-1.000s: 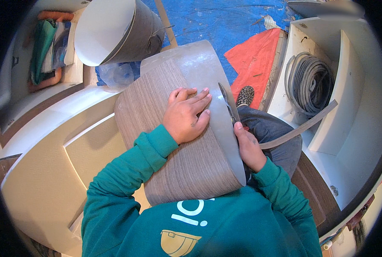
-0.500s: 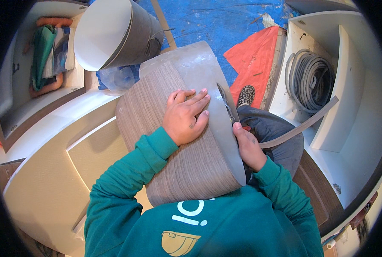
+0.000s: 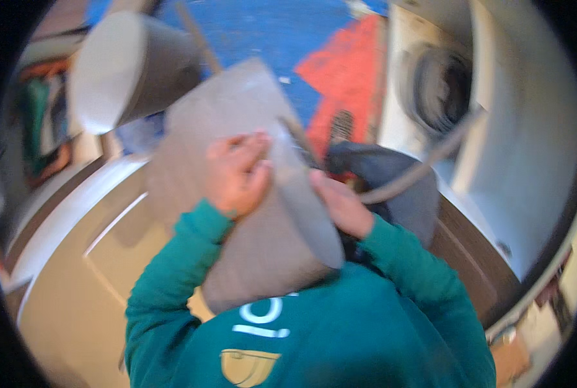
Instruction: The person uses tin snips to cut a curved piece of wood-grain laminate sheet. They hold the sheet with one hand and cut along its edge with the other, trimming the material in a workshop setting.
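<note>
A curled sheet of wood-grain laminate (image 3: 262, 242) with a pale grey back lies across my lap. My left hand (image 3: 237, 173) rests on top of it, palm down with the fingers stretched out. At the sheet's right edge, my right hand (image 3: 341, 204) is closed around what look like shears (image 3: 296, 139), with dark blades along the edge and a bit of red at the handle. Motion smears the blades, and my hand partly hides the handle. A narrow brown laminate strip (image 3: 424, 165) curves away to the right, beside my right hand.
A rolled laminate sheet (image 3: 117, 71) stands at the far left. Open cabinet carcasses flank me; the right one (image 3: 489, 174) holds a coil of grey hose or cable (image 3: 437, 87). Blue sheeting (image 3: 250, 29) and an orange-red sheet (image 3: 350, 71) cover the floor ahead.
The whole view has shifted and blurred, with the scene sliding left in the picture. My left hand stays on the laminate, and my right hand stays at its edge with the shears.
</note>
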### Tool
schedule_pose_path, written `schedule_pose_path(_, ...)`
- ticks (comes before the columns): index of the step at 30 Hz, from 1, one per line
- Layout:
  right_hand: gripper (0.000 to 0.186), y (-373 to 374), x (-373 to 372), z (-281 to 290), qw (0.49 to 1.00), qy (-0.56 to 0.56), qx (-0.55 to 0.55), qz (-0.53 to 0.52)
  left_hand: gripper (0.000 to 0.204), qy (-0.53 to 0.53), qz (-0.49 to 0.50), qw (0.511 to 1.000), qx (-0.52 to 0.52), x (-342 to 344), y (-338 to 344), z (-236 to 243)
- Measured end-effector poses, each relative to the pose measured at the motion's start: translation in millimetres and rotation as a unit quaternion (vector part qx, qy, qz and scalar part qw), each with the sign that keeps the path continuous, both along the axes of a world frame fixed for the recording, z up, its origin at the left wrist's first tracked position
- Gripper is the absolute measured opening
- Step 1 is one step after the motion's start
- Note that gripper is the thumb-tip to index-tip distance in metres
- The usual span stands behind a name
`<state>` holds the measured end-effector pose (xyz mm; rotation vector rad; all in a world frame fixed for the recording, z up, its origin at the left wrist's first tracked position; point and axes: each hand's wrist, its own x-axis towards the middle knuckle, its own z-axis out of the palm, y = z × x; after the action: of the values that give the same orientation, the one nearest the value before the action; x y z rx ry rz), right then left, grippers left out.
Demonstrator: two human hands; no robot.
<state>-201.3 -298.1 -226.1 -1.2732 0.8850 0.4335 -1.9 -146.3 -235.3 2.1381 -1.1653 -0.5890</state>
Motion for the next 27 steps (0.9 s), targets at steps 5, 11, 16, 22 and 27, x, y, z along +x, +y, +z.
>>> schedule_pose_path(5,0.074,-5,11,11,1.000,0.016,0.015,0.016,0.047,-0.025,-0.024,0.999,0.036,1,-5,8)
schedule_pose_path(11,0.074,-1,8,10,1.000,0.008,0.001,0.003,0.043,-0.021,-0.013,1.000,0.016,2,-6,7)
schedule_pose_path(16,0.072,-4,15,20,1.000,0.020,0.014,0.004,0.042,-0.020,-0.009,1.000,0.020,3,-4,7)
schedule_pose_path(22,0.071,-7,16,17,0.999,0.023,0.039,0.008,0.042,-0.014,-0.006,1.000,0.027,3,-6,10)
schedule_pose_path(27,0.068,-6,12,9,0.997,0.049,-0.023,0.048,0.042,-0.015,-0.008,1.000,0.025,5,-5,10)
